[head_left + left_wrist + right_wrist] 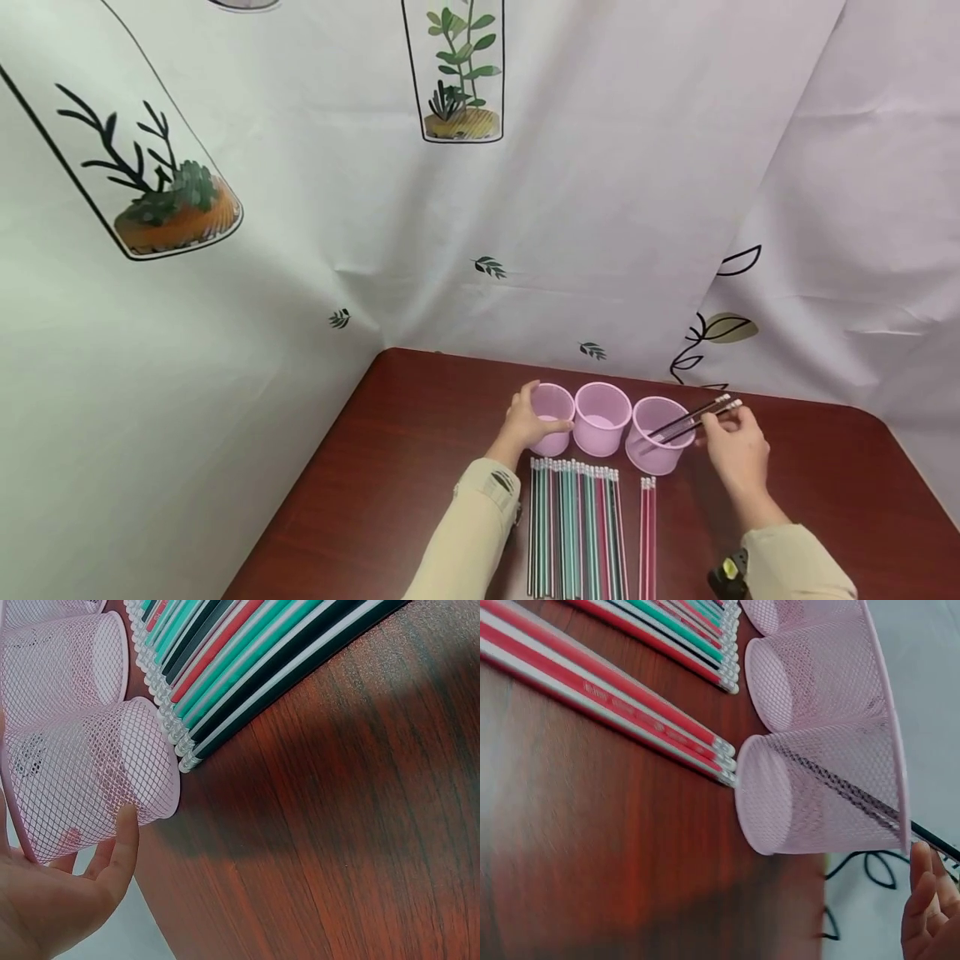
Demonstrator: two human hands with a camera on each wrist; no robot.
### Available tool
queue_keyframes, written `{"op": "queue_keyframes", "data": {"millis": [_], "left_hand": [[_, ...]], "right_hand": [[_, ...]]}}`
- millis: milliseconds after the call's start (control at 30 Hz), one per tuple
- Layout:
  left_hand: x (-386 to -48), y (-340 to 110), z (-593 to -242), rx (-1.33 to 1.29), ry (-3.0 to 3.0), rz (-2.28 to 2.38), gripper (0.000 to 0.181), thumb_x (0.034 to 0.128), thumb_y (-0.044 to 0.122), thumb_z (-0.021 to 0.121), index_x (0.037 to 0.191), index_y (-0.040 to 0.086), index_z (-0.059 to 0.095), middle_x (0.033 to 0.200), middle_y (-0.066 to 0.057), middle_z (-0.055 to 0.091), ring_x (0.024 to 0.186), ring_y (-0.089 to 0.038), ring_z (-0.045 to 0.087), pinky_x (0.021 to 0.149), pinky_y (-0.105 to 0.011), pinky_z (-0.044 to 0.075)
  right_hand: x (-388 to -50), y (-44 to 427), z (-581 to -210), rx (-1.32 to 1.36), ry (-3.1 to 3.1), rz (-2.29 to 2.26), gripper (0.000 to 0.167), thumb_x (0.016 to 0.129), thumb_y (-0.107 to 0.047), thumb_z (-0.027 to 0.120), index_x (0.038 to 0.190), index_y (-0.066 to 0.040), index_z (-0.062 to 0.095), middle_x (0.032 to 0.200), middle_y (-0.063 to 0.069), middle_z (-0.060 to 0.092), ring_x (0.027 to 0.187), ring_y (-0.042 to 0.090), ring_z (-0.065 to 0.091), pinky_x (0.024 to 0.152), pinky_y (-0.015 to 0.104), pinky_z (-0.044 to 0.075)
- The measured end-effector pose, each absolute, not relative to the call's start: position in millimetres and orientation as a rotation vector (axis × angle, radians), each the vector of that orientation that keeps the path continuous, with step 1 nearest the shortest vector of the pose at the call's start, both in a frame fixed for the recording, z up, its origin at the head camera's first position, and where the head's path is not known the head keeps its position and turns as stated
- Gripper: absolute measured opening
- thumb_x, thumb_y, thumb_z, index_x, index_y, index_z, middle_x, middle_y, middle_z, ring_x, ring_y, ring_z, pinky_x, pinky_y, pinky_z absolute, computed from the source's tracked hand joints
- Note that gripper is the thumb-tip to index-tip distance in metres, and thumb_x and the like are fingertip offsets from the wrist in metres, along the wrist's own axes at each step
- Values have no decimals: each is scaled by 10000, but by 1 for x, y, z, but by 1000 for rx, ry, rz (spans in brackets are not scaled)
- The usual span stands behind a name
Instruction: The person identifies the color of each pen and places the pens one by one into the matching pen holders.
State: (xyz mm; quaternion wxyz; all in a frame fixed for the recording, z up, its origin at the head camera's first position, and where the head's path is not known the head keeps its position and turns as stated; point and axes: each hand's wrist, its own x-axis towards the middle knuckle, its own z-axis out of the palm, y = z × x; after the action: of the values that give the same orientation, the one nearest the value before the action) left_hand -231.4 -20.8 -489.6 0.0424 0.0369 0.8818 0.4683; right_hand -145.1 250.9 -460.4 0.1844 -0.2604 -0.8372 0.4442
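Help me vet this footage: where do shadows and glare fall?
Left wrist: a dark shadow crosses the red-brown wood-grain table beside a pink round mesh cup; right wrist: pale glare on the table at frame left; head: soft shading along folds in the white printed fabric.

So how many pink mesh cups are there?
3, in a row: the left cup, which the left hand holds; the middle cup; and the right cup, with dark pencils slanting into it.

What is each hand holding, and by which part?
Right hand: two dark pencils, near their eraser ends. Left hand: the leftmost pink cup, around its outer side.
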Motion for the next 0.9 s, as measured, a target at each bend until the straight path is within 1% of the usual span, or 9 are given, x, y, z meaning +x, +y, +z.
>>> {"op": "queue_keyframes", "data": {"millis": [67, 133, 167, 233, 333, 400, 567, 700, 900], "left_hand": [[-231, -21, -491, 114, 2702, 1435, 976, 577, 356, 876, 1390, 179, 368, 1296, -151, 437, 1147, -357, 434, 861, -521, 436], [-231, -22, -493, 112, 2708, 1430, 974, 577, 356, 876, 1388, 170, 371, 1294, -154, 436, 1146, -356, 432, 862, -519, 435], [-231, -23, -494, 113, 2711, 1429, 974, 577, 354, 877, 1387, 163, 371, 1292, -159, 436, 1145, -360, 431, 861, -521, 436], [-231, -24, -495, 110, 2713, 1424, 967, 579, 352, 876, 1383, 162, 374, 1289, -159, 437, 1149, -359, 428, 867, -522, 432], [-230, -24, -495, 111, 2709, 1417, 960, 585, 352, 873, 1384, 168, 372, 1297, -151, 434, 1163, -359, 419, 886, -524, 419], [-229, -25, -494, 113, 2704, 1426, 958, 587, 346, 872, 1383, 162, 373, 1300, -154, 434, 1168, -365, 415, 891, -533, 413], [-227, -26, -496, 104, 2698, 1428, 969, 584, 348, 873, 1389, 158, 368, 1299, -151, 431, 1166, -368, 415, 885, -538, 415], [-228, -26, -497, 103, 2691, 1437, 968, 591, 352, 869, 1393, 167, 362, 1302, -151, 429, 1167, -366, 412, 885, -536, 414], [-229, -26, -496, 107, 2690, 1437, 961, 597, 353, 866, 1395, 179, 360, 1302, -141, 429, 1172, -354, 409, 888, -526, 415]], "right_hand": [[-146, 251, -468, -750, -2318, 1315, 227, 885, -236, 497, 978, -30, 513, 617, -59, 647, 461, -9, 544, 472, 198, 388], [-148, 250, -472, -764, -2281, 1353, 223, 882, -229, 505, 957, -19, 521, 573, -134, 601, 457, -9, 545, 451, 185, 391], [-148, 250, -474, -773, -2266, 1362, 226, 880, -232, 514, 952, -18, 528, 563, -171, 574, 458, -16, 539, 451, 178, 391], [-149, 249, -477, -788, -2246, 1362, 239, 873, -231, 535, 938, -2, 546, 570, -196, 533, 463, -28, 513, 457, 172, 383], [-151, 249, -478, -820, -2246, 1353, 267, 862, -248, 558, 946, 5, 571, 599, -163, 519, 479, -42, 472, 466, 166, 385], [-152, 250, -480, -834, -2257, 1345, 293, 859, -258, 564, 953, 19, 580, 614, -123, 528, 493, -31, 456, 473, 175, 379], [-154, 249, -483, -853, -2289, 1337, 316, 865, -272, 575, 963, 27, 602, 641, -69, 559, 533, 8, 453, 500, 198, 371], [-155, 249, -484, -827, -2277, 1361, 344, 877, -288, 595, 989, 36, 622, 641, -78, 575, 530, -13, 478, 498, 179, 386], [-155, 254, -485, -717, -2284, 1512, 365, 913, -257, 576, 1108, 50, 590, 689, -106, 574, 573, -8, 547, 516, 178, 443]]}}
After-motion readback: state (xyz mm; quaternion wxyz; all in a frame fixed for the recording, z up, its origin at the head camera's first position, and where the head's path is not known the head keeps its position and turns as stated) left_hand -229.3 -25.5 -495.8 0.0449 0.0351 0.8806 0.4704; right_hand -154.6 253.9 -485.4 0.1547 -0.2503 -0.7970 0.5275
